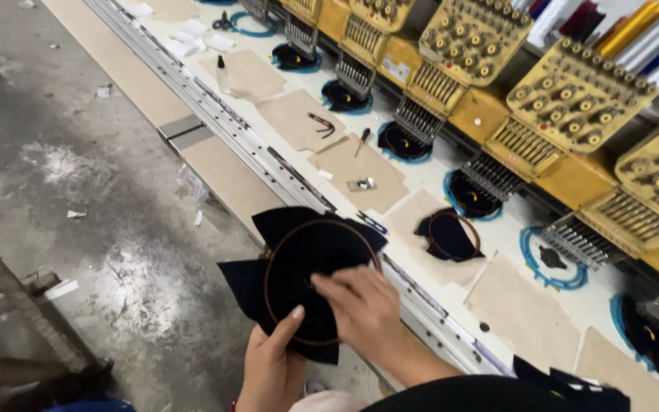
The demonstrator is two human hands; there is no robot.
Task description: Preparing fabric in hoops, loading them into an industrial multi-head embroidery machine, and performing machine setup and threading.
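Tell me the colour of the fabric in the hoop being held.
Dark navy, nearly black fabric, seen in the head view.

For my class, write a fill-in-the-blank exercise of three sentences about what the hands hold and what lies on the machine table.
1. The left hand grips the lower edge of a round hoop stretched with dark navy ____.
2. The right hand presses its fingertips on the ____ of that hooped cloth.
3. On the white machine table, a second hooped dark cloth lies on a tan ____ sheet.

Missing words: fabric; middle; backing
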